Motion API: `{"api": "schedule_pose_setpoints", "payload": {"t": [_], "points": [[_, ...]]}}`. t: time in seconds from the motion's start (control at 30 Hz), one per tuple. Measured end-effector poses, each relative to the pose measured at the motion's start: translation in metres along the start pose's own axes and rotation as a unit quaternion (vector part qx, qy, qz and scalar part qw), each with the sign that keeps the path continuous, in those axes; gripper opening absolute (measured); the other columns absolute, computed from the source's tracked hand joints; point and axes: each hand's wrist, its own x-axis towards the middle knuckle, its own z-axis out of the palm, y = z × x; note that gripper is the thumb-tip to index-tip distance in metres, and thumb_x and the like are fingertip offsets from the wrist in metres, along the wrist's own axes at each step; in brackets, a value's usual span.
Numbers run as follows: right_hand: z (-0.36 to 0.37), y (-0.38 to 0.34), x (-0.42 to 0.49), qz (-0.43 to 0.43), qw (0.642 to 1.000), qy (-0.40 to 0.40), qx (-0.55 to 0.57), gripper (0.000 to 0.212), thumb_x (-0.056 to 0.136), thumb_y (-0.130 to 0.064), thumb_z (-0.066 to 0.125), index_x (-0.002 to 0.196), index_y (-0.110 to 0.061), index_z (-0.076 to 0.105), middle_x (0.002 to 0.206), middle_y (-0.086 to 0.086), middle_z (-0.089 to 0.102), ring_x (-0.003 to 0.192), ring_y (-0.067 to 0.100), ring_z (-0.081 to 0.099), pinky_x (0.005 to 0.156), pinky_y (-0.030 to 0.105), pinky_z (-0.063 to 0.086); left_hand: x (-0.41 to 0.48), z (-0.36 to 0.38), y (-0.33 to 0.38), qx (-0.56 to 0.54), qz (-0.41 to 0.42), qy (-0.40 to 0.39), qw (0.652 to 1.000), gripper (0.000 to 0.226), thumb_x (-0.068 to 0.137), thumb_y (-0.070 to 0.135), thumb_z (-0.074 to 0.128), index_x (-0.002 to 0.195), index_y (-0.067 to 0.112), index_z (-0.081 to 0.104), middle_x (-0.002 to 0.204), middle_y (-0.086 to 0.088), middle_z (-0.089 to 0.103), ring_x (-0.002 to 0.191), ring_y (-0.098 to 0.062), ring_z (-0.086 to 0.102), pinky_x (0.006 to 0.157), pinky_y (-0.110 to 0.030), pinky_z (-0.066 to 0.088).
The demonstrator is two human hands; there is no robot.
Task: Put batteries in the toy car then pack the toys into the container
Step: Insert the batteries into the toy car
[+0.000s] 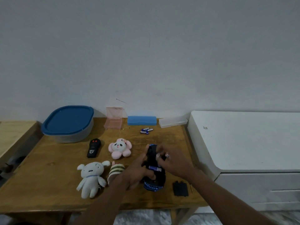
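My left hand [136, 174] gripped the upturned toy car [153, 185], one battery [155, 168] seated. My right hand [173, 161] curled over the bay; its grip was too blurred to tell. Risk: next cell seated reversed, or the car slipping. Spare batteries [146, 130] lay at its 12 o'clock, container [68, 124] at 10.

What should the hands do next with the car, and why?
Probably seat another battery: the left hand grips the toy car underside up, one battery shows inside, spare batteries wait, and the cover lies off. What the right hand holds is blurred.
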Motion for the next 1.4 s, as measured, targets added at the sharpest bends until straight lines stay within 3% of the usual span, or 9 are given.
{"api": "schedule_pose_setpoints", "payload": {"t": [0.1, 0.27, 0.33, 0.53, 0.7, 0.87, 1.07, 1.27, 1.4], "points": [[0.002, -0.008, 0.0, 0.153, 0.96, 0.105, 0.209, 0.012, 0.091, -0.017, 0.055, 0.098, -0.022, 0.062, 0.08, -0.006, 0.064, 0.066, 0.005, 0.06, 0.054, 0.014, 0.043, 0.002, -0.008, 0.001, -0.011, 0.015, 0.028, 0.999, 0.118, 0.069, -0.024, 0.06, 0.152, 0.044, 0.012, 0.129, -0.007, 0.061, 0.114, -0.032, 0.061, 0.092, -0.045, 0.054], [0.006, -0.014, 0.001, 0.363, 0.748, 0.155, 0.533, 0.014, 0.093, -0.023, 0.053, 0.092, -0.01, 0.06, 0.067, 0.002, 0.047, 0.055, 0.011, 0.041, 0.047, 0.023, 0.034, 0.001, -0.016, -0.004, -0.02, 0.042, 0.057, 0.997, 0.117, 0.069, -0.025, 0.058, 0.152, 0.043, 0.012, 0.129, -0.008, 0.062, 0.11, -0.03, 0.063, 0.081, -0.036, 0.056], [0.006, -0.017, 0.0, 0.381, 0.714, 0.155, 0.566, 0.019, 0.094, -0.029, 0.056, 0.085, -0.013, 0.057, 0.065, 0.001, 0.047, 0.057, 0.012, 0.043, 0.051, 0.025, 0.037, 0.002, -0.019, -0.006, -0.023, 0.059, 0.062, 0.996, 0.117, 0.067, -0.025, 0.059, 0.152, 0.043, 0.014, 0.127, -0.01, 0.063, 0.109, -0.031, 0.064, 0.082, -0.037, 0.057], [0.011, -0.02, 0.002, 0.414, 0.78, 0.098, 0.46, 0.034, 0.094, -0.046, 0.05, 0.084, -0.014, 0.051, 0.06, -0.003, 0.042, 0.048, 0.008, 0.035, 0.043, 0.02, 0.03, 0.002, -0.023, -0.007, -0.05, 0.093, 0.078, 0.991, 0.113, 0.065, -0.026, 0.061, 0.146, 0.045, 0.026, 0.119, -0.015, 0.066, 0.106, -0.034, 0.065, 0.084, -0.045, 0.058], [0.015, -0.031, 0.009, 0.38, 0.857, 0.053, 0.344, 0.036, 0.098, -0.041, 0.043, 0.093, -0.011, 0.062, 0.065, -0.002, 0.043, 0.053, 0.01, 0.037, 0.046, 0.023, 0.033, -0.003, -0.024, 0.001, -0.05, 0.104, 0.086, 0.99, 0.098, 0.072, -0.029, 0.057, 0.12, 0.055, 0.039, 0.11, -0.012, 0.066, 0.096, -0.026, 0.067, 0.069, -0.03, 0.058], [0.022, -0.041, 0.015, 0.355, 0.894, 0.044, 0.271, 0.027, 0.098, -0.032, 0.048, 0.096, -0.014, 0.067, 0.069, 0.002, 0.048, 0.052, 0.011, 0.037, 0.043, 0.022, 0.029, -0.001, -0.028, -0.001, -0.044, 0.096, 0.123, 0.987, 0.115, 0.073, -0.026, 0.061, 0.151, 0.043, 0.013, 0.115, -0.01, 0.064, 0.103, -0.029, 0.065, 0.081, -0.037, 0.055], [0.029, -0.051, 0.024, 0.373, 0.878, 0.033, 0.297, 0.019, 0.095, -0.024, 0.052, 0.1, -0.009, 0.063, 0.066, 0.002, 0.044, 0.048, 0.01, 0.033, 0.04, 0.022, 0.026, -0.001, -0.029, 0.003, -0.005, 0.119, 0.139, 0.983, 0.114, 0.071, -0.024, 0.063, 0.149, 0.044, 0.014, 0.109, -0.004, 0.068, 0.1, -0.023, 0.067, 0.079, -0.031, 0.056], [0.035, -0.052, 0.031, 0.416, 0.831, 0.03, 0.368, 0.011, 0.091, -0.01, 0.053, 0.094, -0.007, 0.063, 0.06, 0.001, 0.043, 0.041, 0.008, 0.03, 0.035, 0.021, 0.024, -0.001, -0.033, 0.002, 0.023, 0.121, 0.169, 0.978, 0.116, 0.068, -0.02, 0.066, 0.148, 0.048, 0.015, 0.108, -0.002, 0.065, 0.104, -0.026, 0.065, 0.093, -0.045, 0.054], [0.038, -0.049, 0.032, 0.432, 0.813, 0.041, 0.388, 0.011, 0.089, -0.007, 0.055, 0.095, -0.006, 0.064, 0.06, 0.001, 0.043, 0.041, 0.008, 0.03, 0.036, 0.021, 0.023, -0.002, -0.036, -0.001, 0.028, 0.124, 0.161, 0.979, 0.114, 0.068, -0.02, 0.065, 0.14, 0.055, 0.018, 0.111, 0.0, 0.065, 0.104, -0.023, 0.065, 0.093, -0.042, 0.054]]}}
